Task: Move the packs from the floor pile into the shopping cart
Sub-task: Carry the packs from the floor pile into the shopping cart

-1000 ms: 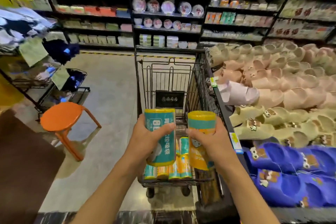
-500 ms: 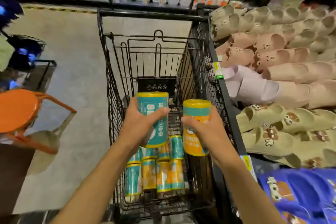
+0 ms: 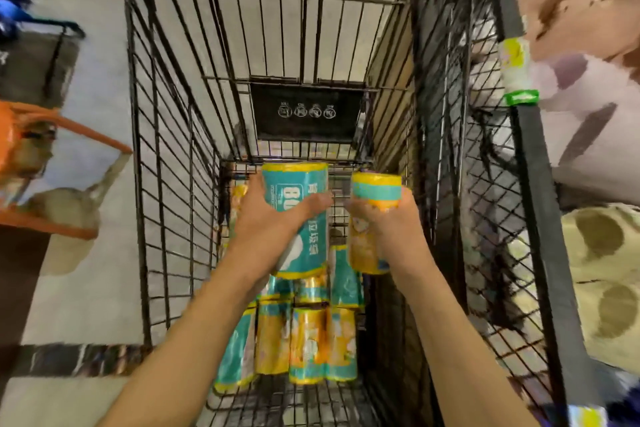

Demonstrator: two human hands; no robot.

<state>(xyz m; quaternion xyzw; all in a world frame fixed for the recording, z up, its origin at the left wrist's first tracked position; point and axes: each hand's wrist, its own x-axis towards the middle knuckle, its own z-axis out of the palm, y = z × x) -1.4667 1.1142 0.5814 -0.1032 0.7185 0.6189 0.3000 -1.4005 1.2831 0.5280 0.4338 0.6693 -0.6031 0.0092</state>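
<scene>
Head view: both hands have dropped deeper into the cart (image 3: 166, 156) than half a second ago. The left hand (image 3: 273, 229) is wrapped round a teal pack (image 3: 304, 218), the right hand (image 3: 391, 232) round a yellow pack (image 3: 367, 246). Both hang above the packs (image 3: 304, 347) lying on the cart floor.

Both hands reach inside the shopping cart (image 3: 166, 156): the left hand (image 3: 266, 229) holds one pack (image 3: 298, 218), the right hand (image 3: 391, 229) another pack (image 3: 372, 218) just beside it. Below them, more packs (image 3: 304, 340) lie on the cart floor. A stool (image 3: 38, 163) stands left of the cart; what seem to be slippers (image 3: 602, 288) lie on a rack to its right.
</scene>
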